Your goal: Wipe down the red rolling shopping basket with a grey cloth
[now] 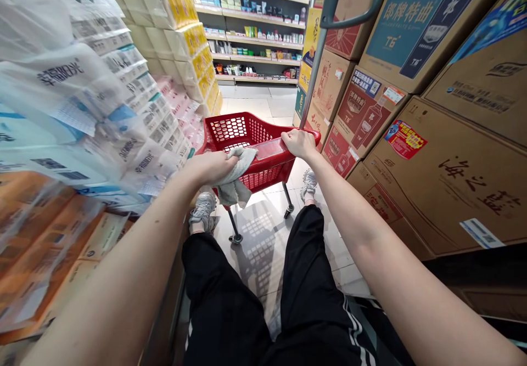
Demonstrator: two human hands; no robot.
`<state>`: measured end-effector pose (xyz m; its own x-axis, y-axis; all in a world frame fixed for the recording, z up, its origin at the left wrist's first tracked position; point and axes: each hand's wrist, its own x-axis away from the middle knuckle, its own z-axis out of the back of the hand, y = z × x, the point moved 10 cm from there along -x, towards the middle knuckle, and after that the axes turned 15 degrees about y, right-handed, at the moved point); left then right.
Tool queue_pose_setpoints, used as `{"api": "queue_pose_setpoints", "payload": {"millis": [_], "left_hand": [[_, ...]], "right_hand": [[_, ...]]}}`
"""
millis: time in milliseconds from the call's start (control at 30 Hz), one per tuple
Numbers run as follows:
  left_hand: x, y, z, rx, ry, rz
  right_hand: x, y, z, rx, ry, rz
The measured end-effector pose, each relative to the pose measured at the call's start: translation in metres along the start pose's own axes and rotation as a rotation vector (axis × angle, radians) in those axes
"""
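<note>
A red plastic shopping cart (263,178) on thin grey legs stands in front of me. At the left end of its handle bar, my left hand (214,167) is closed around a pale grey cloth (235,182), which hangs down over the bar. The cloth hides part of the handle there. My right hand (299,143) is wrapped over the handle bar (269,149) near its right end. What shows of the basket's inside is its perforated red walls.
Stacked tissue packs (135,97) in plastic wrap rise close on the left. Cardboard cartons (461,174) are piled on the right, beside a grey metal pole (315,75) with a looped handle. Shelves of small goods (259,31) stand across the tiled floor ahead.
</note>
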<state>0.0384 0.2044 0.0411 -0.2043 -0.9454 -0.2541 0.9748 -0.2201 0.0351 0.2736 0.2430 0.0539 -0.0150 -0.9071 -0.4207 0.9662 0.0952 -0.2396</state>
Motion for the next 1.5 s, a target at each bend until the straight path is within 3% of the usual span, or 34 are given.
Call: {"api": "queue_pose_setpoints", "payload": {"millis": [100, 200, 333, 467, 600, 767, 933, 1033, 1100, 1167, 1267, 1400, 1500], "left_hand": [[0.011, -0.001, -0.006, -0.059, -0.064, 0.047], [0.029, 0.007, 0.011, -0.08, 0.144, -0.005], [0.06, 0.025, 0.033, 0.032, 0.49, -0.227], [0.081, 0.035, 0.035, 0.097, 0.643, -0.359], [0.09, 0.038, 0.037, 0.065, 0.713, -0.339], [0.068, 0.038, 0.032, -0.064, 0.55, -0.261], [0.019, 0.008, 0.01, -0.123, 0.136, 0.041], [0.003, 0.007, -0.003, -0.067, -0.059, 0.041], [0.001, 0.008, -0.003, -0.062, -0.077, 0.021], [0.005, 0.008, 0.001, -0.108, -0.014, 0.016], [0.02, 0.009, 0.012, -0.165, 0.184, -0.023], [0.048, 0.024, 0.025, -0.04, 0.459, -0.232], [0.067, 0.028, 0.031, 0.079, 0.583, -0.33]], "right_hand": [[-0.001, 0.003, 0.0, -0.006, 0.008, -0.009], [-0.002, 0.005, 0.0, -0.018, 0.029, -0.008], [-0.003, 0.008, -0.001, -0.024, 0.037, 0.0], [-0.005, 0.01, 0.0, -0.023, 0.047, 0.004], [-0.006, 0.011, 0.0, -0.021, 0.041, -0.006], [-0.004, 0.009, 0.001, -0.024, 0.011, -0.033], [-0.001, 0.003, 0.003, -0.019, -0.006, -0.025], [-0.001, 0.002, 0.003, -0.016, -0.011, -0.023], [-0.002, 0.002, 0.002, -0.017, -0.011, -0.015], [-0.003, 0.002, 0.001, -0.019, -0.007, -0.014], [-0.004, 0.003, 0.0, -0.032, 0.001, -0.02], [-0.005, 0.007, 0.002, -0.026, 0.007, -0.027], [-0.005, 0.01, 0.002, -0.015, 0.007, -0.016]]}}
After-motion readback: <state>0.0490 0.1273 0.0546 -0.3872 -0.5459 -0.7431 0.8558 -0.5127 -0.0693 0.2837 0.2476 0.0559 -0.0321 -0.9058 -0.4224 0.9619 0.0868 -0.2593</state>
